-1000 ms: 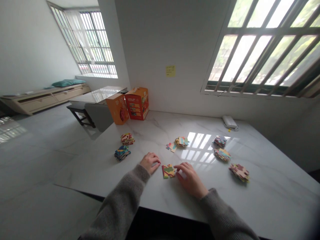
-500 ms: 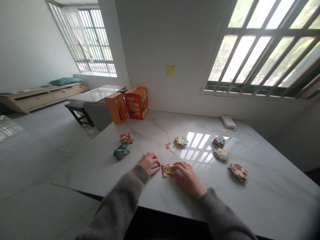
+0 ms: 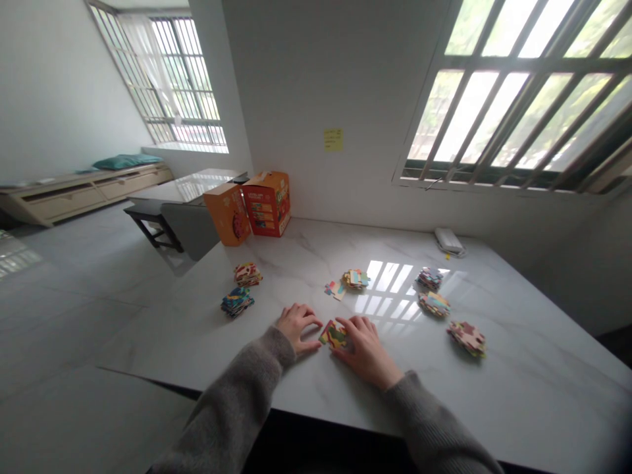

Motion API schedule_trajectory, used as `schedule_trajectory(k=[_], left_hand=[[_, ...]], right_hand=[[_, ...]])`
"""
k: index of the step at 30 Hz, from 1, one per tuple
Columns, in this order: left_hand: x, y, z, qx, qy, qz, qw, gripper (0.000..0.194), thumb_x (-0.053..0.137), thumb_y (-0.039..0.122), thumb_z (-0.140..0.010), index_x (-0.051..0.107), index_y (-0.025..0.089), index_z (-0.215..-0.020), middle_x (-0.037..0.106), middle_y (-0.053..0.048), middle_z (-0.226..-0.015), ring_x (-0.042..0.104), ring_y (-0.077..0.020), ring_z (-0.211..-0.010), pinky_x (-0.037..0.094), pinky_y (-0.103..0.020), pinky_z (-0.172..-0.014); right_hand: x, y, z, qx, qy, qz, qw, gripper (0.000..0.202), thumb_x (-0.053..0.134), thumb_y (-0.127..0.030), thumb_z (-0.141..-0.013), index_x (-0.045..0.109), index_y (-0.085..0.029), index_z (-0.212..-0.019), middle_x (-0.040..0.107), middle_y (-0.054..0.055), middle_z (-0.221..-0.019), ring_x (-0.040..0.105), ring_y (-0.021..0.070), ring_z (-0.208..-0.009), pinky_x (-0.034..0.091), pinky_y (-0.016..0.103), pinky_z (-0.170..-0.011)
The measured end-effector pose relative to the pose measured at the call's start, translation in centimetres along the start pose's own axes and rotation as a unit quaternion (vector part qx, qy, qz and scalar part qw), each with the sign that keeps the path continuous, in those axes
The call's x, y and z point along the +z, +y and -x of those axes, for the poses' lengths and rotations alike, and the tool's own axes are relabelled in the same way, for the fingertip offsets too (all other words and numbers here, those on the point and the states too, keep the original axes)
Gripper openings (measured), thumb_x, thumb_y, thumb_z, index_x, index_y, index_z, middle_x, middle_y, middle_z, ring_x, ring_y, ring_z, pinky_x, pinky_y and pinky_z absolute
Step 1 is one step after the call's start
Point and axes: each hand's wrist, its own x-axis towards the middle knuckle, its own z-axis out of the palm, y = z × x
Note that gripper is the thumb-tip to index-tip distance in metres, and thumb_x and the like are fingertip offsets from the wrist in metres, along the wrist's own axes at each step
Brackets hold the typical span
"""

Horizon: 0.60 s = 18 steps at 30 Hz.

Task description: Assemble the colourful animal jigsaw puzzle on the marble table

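Puzzle piece in right hand, left hand just beside

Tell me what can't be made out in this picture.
All in the head view:
Right part of the held puzzle piece: hidden by the right hand.
Writing on the yellow note: too small.
Lower pieces of the pink-topped stack: covered by upper ones.
Nearer window: cut off by picture edge.

The left sleeve looks like fuzzy brownish-grey knit from where I stand; the right sleeve, matching in colour, shows fine ribbing.
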Motion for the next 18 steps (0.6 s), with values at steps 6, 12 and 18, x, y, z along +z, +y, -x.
schedule_trajectory(k=[6,12,18], left_hand=[[0.5,0.2,-1.1,-0.005,-0.002,-0.016,1.000,0.028,0.079,0.039,-0.075,0.070,0.026,-0.098,0.064,-0.004,-0.108,0.053,-0.0261,-0.105,0.037,-0.040,-0.091],[0.4,1.7,-1.6,0.005,-0.002,-0.011,1.000,0.019,0.067,0.038,-0.086,0.069,0.020,-0.088,0.065,-0.005,-0.092,0.055,-0.0233,-0.095,0.036,-0.039,-0.089],[1.6,3.0,-1.9,0.068,-0.043,-0.012,0.997,0.053,0.082,0.053,-0.066,0.068,0.024,-0.108,0.065,-0.007,-0.108,0.053,-0.0285,-0.104,0.034,-0.042,-0.092]], right_hand=[[-0.2,-0.8,1.8,0.012,0.010,-0.042,0.999,0.021,0.053,-0.028,-0.098,0.065,-0.023,-0.115,0.067,0.006,-0.085,0.061,0.0229,-0.085,0.048,0.039,-0.083],[-2.0,-0.1,2.2,-0.070,-0.019,-0.037,0.997,0.033,0.057,-0.012,-0.088,0.064,-0.027,-0.117,0.059,0.008,-0.132,0.051,0.0266,-0.122,0.045,0.044,-0.100],[-1.8,0.2,2.9,-0.052,-0.049,-0.022,0.997,0.035,0.054,-0.012,-0.091,0.063,-0.030,-0.119,0.065,0.007,-0.113,0.056,0.0253,-0.107,0.046,0.043,-0.095]])
